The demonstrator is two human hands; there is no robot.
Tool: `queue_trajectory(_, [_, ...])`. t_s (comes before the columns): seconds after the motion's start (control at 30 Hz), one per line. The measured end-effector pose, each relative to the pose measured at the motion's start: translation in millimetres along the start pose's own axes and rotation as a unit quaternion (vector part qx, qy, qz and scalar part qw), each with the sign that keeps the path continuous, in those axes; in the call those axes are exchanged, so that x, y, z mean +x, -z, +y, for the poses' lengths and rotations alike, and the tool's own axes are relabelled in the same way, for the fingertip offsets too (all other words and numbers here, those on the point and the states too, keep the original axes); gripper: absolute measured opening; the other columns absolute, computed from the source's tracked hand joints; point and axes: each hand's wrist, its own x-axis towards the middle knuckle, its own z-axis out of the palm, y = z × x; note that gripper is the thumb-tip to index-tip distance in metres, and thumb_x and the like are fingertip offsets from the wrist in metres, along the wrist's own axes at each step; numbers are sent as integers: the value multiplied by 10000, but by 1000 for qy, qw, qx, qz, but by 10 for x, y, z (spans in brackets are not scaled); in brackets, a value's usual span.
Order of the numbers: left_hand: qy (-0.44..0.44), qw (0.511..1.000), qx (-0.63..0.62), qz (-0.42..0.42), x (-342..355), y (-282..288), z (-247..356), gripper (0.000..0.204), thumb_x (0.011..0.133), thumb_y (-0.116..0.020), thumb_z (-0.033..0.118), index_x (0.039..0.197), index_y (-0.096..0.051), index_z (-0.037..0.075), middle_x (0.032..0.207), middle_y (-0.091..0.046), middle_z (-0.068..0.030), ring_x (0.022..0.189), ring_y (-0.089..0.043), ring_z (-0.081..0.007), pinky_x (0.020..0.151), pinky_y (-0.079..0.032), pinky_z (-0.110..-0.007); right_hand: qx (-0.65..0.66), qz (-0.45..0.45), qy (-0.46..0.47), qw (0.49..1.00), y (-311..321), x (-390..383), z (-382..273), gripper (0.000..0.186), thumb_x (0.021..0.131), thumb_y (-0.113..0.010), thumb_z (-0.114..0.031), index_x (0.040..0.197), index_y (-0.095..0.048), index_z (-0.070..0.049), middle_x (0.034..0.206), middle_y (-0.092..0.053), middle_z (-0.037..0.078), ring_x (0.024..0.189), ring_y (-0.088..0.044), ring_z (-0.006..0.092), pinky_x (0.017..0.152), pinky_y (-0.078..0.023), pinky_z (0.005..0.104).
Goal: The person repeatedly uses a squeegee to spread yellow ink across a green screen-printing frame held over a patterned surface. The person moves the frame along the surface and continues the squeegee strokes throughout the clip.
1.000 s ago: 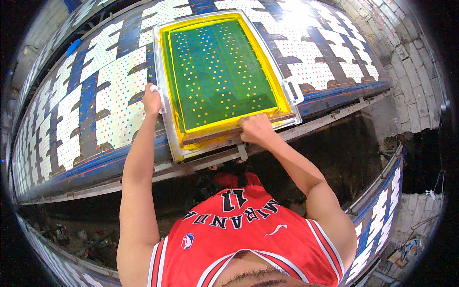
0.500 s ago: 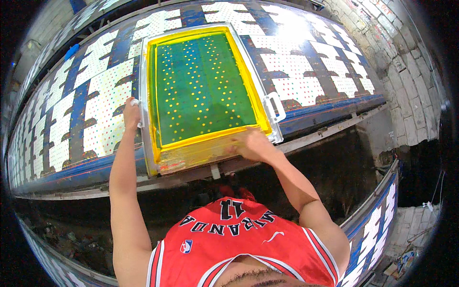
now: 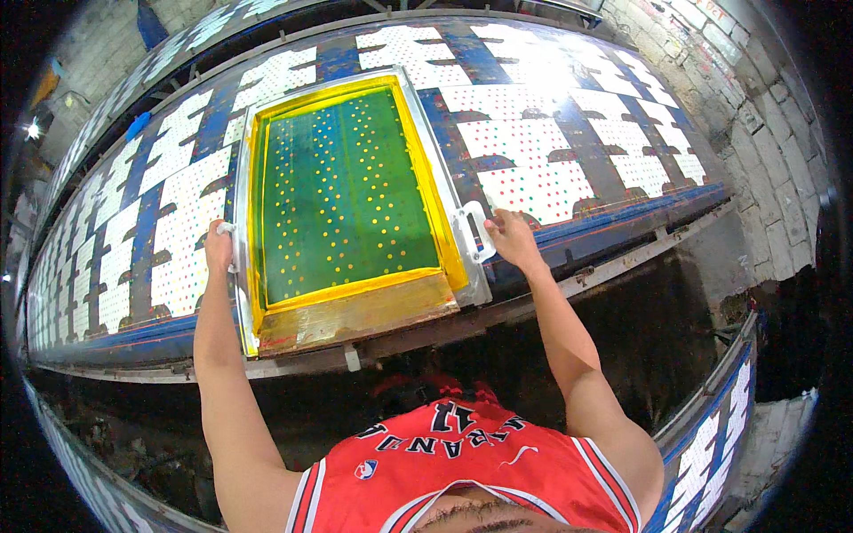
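A screen-printing frame (image 3: 451, 213) lies tilted on the long table, with green mesh (image 3: 346, 191), rows of small dots and yellow borders. My left hand (image 3: 219, 246) is closed around the white handle on its left side. At the right side, my right hand (image 3: 515, 240) has bent fingers against the outer bar of the white right handle (image 3: 476, 233); the grip is partly hidden. A brown, yellow-smeared strip (image 3: 373, 313) runs along the frame's near end, which reaches the table's front edge.
White dotted panels (image 3: 522, 160) lie in rows over the dark blue table (image 3: 586, 233). A metal rail (image 3: 613, 269) lines its front. Another table with panels (image 3: 711, 444) stands at the lower right. A block wall (image 3: 769, 169) rises on the right. A blue item (image 3: 138, 125) sits at the far left edge.
My right hand has left the frame's near end and moved right to the right handle. The frame has shifted slightly left and nearer to me. My left hand keeps its hold.
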Motion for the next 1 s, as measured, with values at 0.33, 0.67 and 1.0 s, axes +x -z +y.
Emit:
queue_trajectory(0.33, [-4,1000,14,-1,-96,11,103,352,950,-536,126,1300,-577,137,958,-699,-183,766,-668,-288,685,-518,-440,61,-87,-50,993,-185,211,-26,278,1012,-540,-225,951,-665,15,772,-709,201,770,-702,390,714,-511,492])
queue_trajectory(0.67, [87,982,-153,-74,-86,176,128,438,970,-513,88,1406,-530,129,796,-635,-76,401,-451,-133,369,-359,-312,39,-23,-64,997,-393,118,41,256,1036,-532,-187,917,-646,9,709,-695,139,646,-692,270,640,-512,421])
queue_trajectory(1.0, [17,987,-160,-11,-434,609,1434,470,958,-568,215,1410,-561,83,867,-688,-117,392,-407,-86,347,-301,-267,123,-32,-104,986,478,563,277,154,916,-598,-130,923,-683,-2,762,-703,191,746,-706,392,731,-535,482])
